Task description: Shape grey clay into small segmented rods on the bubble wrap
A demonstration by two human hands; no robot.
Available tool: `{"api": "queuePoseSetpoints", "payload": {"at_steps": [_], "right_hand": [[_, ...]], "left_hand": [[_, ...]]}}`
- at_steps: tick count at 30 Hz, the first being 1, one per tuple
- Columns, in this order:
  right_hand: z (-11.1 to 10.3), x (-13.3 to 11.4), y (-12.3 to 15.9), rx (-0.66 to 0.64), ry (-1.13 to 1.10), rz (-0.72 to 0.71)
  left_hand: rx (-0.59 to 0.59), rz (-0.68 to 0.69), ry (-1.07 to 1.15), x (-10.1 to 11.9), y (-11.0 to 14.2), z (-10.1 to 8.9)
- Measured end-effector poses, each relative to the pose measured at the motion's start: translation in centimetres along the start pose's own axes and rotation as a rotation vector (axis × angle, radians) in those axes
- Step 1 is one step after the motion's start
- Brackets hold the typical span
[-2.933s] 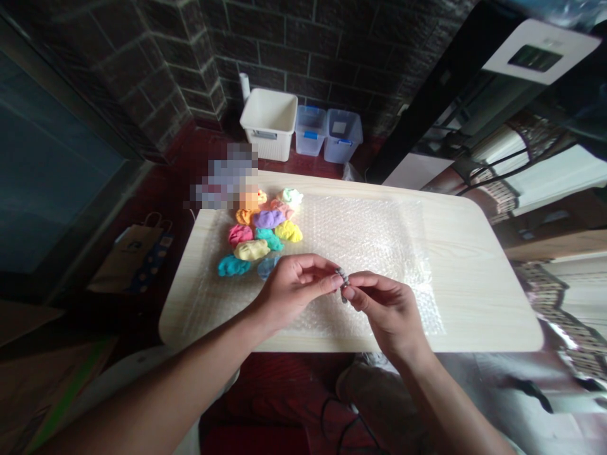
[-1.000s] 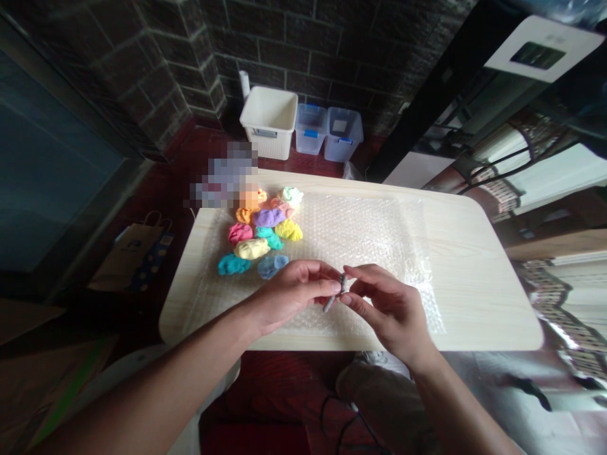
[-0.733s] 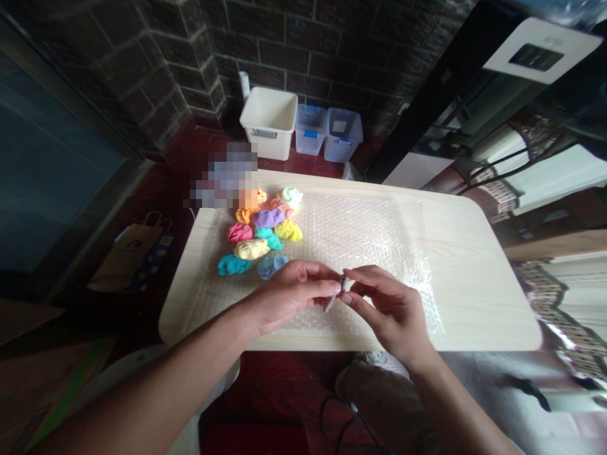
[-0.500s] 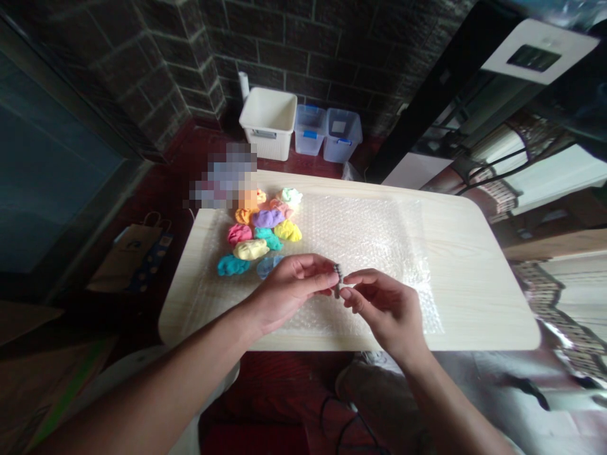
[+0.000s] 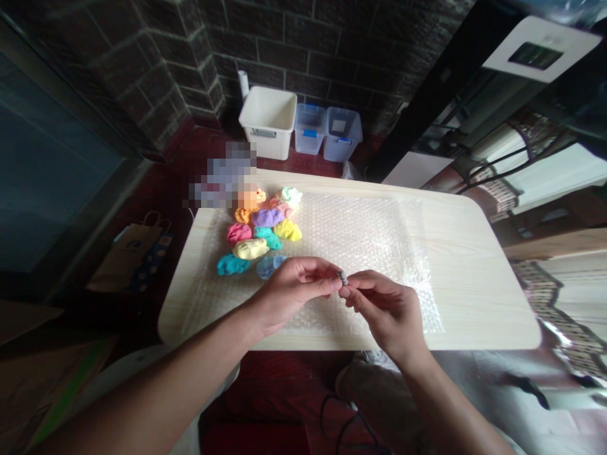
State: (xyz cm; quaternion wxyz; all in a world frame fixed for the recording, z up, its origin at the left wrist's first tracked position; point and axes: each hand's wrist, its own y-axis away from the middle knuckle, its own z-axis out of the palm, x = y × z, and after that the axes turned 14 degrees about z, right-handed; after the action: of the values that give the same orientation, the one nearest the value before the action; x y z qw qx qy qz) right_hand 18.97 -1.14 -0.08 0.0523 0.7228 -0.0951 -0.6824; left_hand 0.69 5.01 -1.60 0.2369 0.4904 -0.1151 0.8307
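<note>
A small, bumpy grey lump of modelling clay [image 5: 342, 277] is pinched between the fingertips of both my hands, above the bubble wrap [image 5: 360, 227]. My left hand [image 5: 296, 287] grips it from the left with thumb and fingers. From the right, the thumb and forefinger of my right hand [image 5: 391, 306] close on its other side. Fingertips cover much of the lump. Beyond my left hand lie several soft clay lumps, among them a blue one [image 5: 269, 266], a pale yellow one [image 5: 250, 249], a teal one [image 5: 232, 265], a purple one [image 5: 268, 218] and a bright yellow one [image 5: 288, 230].
The light wooden table [image 5: 474, 278] carries the bubble wrap. Past its far edge, a white bin [image 5: 268, 120] and two clear boxes, one of them a blue-latched box [image 5: 341, 136], stand on the floor. A paper bag [image 5: 126, 256] stands at the left.
The grey clay lump has turned and shows as a shorter shape between the fingertips. My right thumb and forefinger have come closer together and nearer to my left fingertips.
</note>
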Motion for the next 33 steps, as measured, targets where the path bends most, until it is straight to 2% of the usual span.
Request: {"api": "queuePoseSetpoints", "payload": {"at_steps": [7,12,17,23,27,33], "right_hand": [[-0.3,0.1,0.1,0.005,0.131,-0.091],[-1.1,-0.3,0.1,0.034,0.119,-0.040],[-1.7,-0.6,0.1,-0.096,0.187,-0.101],[-1.7,-0.3,-0.2,-0.111,0.186,-0.116],[-1.5,-0.3,-0.3,-0.122,0.090,-0.068],[-1.6,-0.3,-0.5,-0.110,-0.077,0.099]], "left_hand": [[-0.015,0.038,-0.067,0.2,-0.1,0.1],[-0.011,0.006,-0.094,0.5,-0.2,0.2],[-0.060,-0.036,-0.141,0.5,0.0,0.0],[-0.105,-0.038,-0.176,0.5,0.1,0.0],[-0.085,-0.031,-0.144,0.6,0.0,0.2],[-0.011,0.020,-0.175,1.1,-0.1,0.1]]}}
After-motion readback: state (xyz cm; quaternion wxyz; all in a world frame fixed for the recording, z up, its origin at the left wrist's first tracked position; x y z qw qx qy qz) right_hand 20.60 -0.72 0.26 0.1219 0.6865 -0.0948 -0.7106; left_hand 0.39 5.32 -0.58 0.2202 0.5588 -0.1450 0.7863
